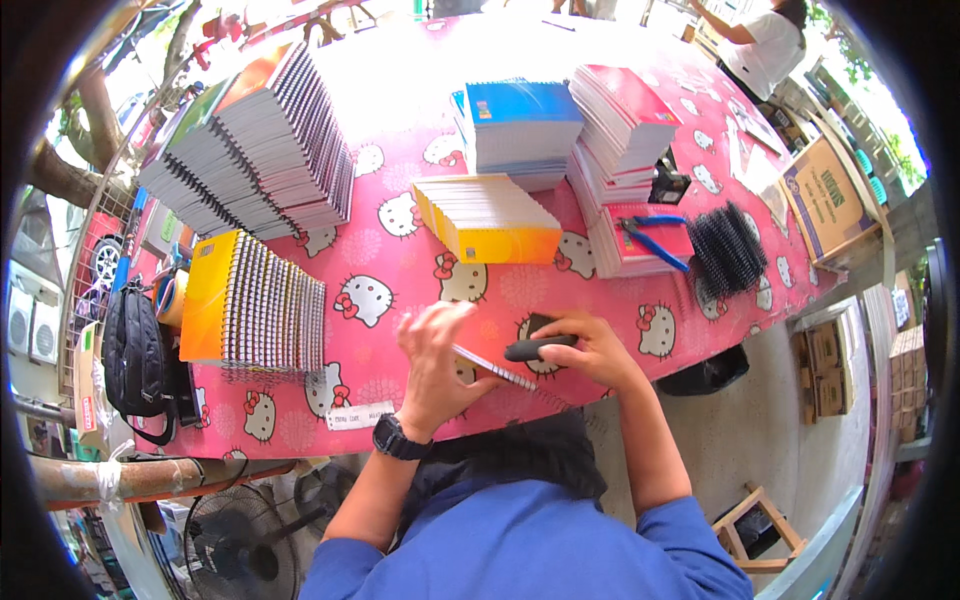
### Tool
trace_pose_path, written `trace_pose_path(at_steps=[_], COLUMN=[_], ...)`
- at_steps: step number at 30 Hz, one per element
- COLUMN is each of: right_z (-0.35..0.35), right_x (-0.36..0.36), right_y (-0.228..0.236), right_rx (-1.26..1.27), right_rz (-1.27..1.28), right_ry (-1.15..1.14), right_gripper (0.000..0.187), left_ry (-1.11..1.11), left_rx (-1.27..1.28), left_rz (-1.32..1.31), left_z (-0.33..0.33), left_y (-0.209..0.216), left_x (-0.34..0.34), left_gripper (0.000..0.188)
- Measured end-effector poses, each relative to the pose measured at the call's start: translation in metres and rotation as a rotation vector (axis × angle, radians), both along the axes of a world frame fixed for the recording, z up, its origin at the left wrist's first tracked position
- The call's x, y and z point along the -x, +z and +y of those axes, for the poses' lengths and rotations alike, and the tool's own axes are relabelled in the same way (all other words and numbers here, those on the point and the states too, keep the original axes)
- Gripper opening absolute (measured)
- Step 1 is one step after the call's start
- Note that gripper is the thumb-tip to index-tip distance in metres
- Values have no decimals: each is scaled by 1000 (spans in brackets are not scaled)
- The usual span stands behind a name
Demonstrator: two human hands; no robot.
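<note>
My left hand (430, 362), with a black watch on its wrist, grips a thin spiral notebook (496, 369) seen nearly edge-on. A loose wire coil (550, 400) trails off the notebook's lower right end. In my right hand (600, 350) is a dark tool with a thick rounded handle (540, 348), close beside the notebook; its working end is hard to make out. Blue-handled pliers (655, 238) lie on a stack of red-covered notebooks (625, 262). To the right of them sits a bundle of black plastic-looking spiral coils (728, 250).
Stacks of yellow notebooks (272, 300), orange-and-green-topped notebooks (262, 140) and blue notebooks (525, 110) stand on the pink patterned tablecloth (380, 250). A black bag (138, 350) hangs at the left edge. A cardboard box (828, 195) and another person (768, 50) are at the far right.
</note>
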State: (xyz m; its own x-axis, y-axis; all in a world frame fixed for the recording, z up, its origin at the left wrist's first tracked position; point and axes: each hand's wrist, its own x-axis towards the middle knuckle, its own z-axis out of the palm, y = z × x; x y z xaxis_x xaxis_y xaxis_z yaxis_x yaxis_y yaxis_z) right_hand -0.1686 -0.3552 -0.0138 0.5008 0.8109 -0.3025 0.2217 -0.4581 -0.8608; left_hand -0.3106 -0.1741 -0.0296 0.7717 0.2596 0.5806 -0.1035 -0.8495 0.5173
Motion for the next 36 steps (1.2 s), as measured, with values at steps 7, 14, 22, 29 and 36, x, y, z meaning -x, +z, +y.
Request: trace_pose_path(at_steps=[7, 14, 22, 29, 36], right_z=[5, 18, 24, 35, 34], right_x=[5, 6, 5, 1, 8], right_y=[-5, 1, 9, -2, -6], right_rx=[-163, 0, -406, -440, -238], right_rz=[143, 243, 239, 205, 130], right_ry=[-54, -75, 85, 186, 53], right_gripper=[45, 29, 34, 32, 37], left_ry=[-333, -393, -350, -368, -346], left_rx=[1095, 1018, 1159, 1054, 1045], left_rz=[69, 69, 99, 8, 35], left_z=[14, 18, 14, 13, 13], left_y=[-70, -72, -64, -69, -69], left_x=[8, 6, 6, 5, 6], left_gripper=[61, 48, 44, 42, 43])
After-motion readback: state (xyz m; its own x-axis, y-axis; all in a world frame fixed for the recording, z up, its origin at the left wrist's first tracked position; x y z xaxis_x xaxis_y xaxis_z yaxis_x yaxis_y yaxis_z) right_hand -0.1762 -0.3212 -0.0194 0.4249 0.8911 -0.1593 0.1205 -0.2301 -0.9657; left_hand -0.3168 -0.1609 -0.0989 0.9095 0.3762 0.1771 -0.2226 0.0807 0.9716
